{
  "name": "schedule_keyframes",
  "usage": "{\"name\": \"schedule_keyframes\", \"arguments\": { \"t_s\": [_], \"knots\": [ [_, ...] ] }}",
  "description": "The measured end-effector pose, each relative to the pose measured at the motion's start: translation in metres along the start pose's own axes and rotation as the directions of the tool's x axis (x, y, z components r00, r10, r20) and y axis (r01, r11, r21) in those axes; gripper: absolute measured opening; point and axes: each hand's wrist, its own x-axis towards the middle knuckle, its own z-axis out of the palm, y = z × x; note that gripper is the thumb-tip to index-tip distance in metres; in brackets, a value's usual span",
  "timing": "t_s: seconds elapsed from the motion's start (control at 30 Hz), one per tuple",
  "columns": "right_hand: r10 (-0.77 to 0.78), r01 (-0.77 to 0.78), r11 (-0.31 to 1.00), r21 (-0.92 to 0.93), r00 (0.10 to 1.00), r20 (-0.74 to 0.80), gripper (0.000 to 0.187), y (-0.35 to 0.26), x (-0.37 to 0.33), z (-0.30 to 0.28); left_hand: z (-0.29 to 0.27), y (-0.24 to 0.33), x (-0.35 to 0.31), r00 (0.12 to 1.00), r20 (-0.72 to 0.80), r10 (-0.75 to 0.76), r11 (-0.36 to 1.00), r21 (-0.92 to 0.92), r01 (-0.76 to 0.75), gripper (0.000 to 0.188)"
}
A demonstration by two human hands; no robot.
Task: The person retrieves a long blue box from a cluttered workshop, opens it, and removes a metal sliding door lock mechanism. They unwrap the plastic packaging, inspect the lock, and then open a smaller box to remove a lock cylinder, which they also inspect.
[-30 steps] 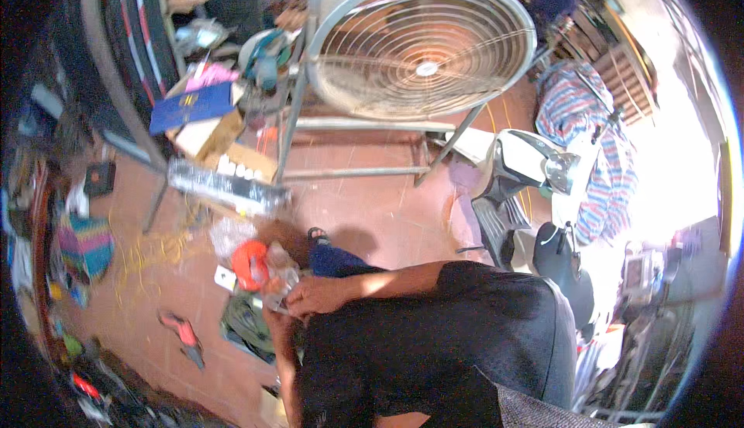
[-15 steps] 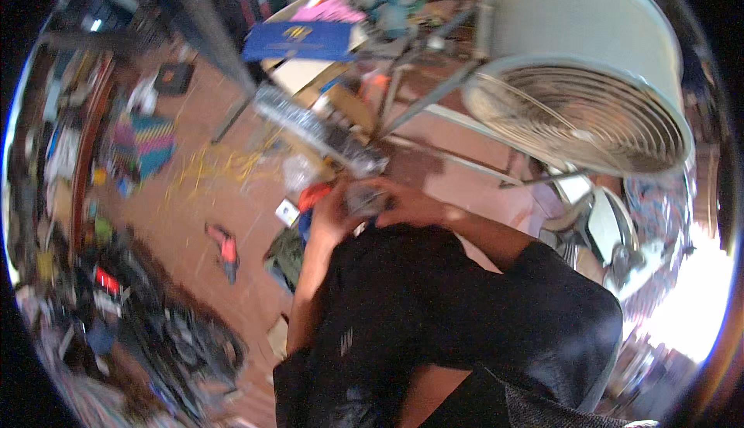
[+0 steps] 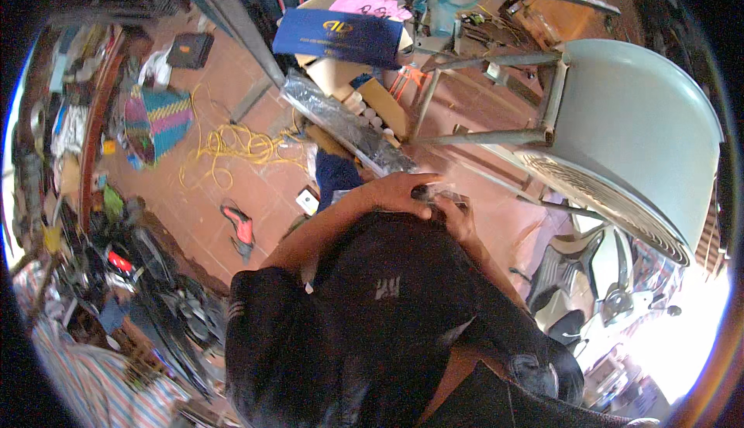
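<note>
In front of my chest, both hands are together around a small, partly clear thing (image 3: 445,193), perhaps wrapped in plastic; its kind cannot be made out. My left hand (image 3: 404,194) comes from the left with its thumb and fingers curved about one side. From below, my right hand (image 3: 459,219) grips the other side with bent fingers. Just beyond my left hand lies the end of a long, plastic-wrapped bar-like item (image 3: 349,129). Dark blue cloth (image 3: 335,174) and a small white box (image 3: 308,200) are on the floor left of my left forearm.
A big grey drum fan (image 3: 635,118) on a metal frame stands at the right. A blue carton (image 3: 339,36) is ahead. A tangled yellow cable (image 3: 240,145) and a red-and-black power tool (image 3: 242,230) lie on the tiled floor. Clutter lines the left side.
The whole view has shifted, and the fan now appears lower and further right. My hands have moved rightward, still together around the small thing. My left forearm now lies more slantwise.
</note>
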Motion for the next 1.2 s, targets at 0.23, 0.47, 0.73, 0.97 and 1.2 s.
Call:
{"name": "schedule_keyframes", "arguments": {
  "t_s": [0.23, 0.47, 0.73, 0.97, 1.2],
  "knots": [
    [-0.222, 0.103, 0.942, -0.32, 0.905, -0.362, 0.033, 0.042, 0.083, 0.052, -0.169, -0.215, 0.038, 0.685, -0.186, -0.704, 0.367, -0.922, 0.126, 0.033],
    [-0.513, 0.2, 0.628, -0.753, 0.833, -0.206, 0.018, 0.036, 0.097, 0.079, -0.28, -0.356, 0.061, 0.662, -0.217, -0.717, -0.106, -0.905, -0.412, 0.049],
    [0.084, -0.266, 0.72, -0.641, 0.95, -0.3, 0.044, 0.122, 0.088, 0.047, -0.286, -0.292, 0.076, 0.247, -0.395, -0.885, 0.235, -0.836, -0.495, 0.035],
    [-0.098, -0.151, 0.88, -0.45, 0.87, -0.484, 0.024, 0.044, 0.079, 0.056, -0.446, -0.29, 0.132, 0.481, -0.703, 0.524, 0.727, 0.663, 0.179, 0.037],
    [0.064, -0.262, 0.93, -0.257, 0.805, -0.59, 0.034, 0.045, 0.066, 0.073, -0.527, -0.345, 0.165, 0.627, -0.766, 0.139, 0.838, 0.429, 0.339, 0.021]
  ]
}}
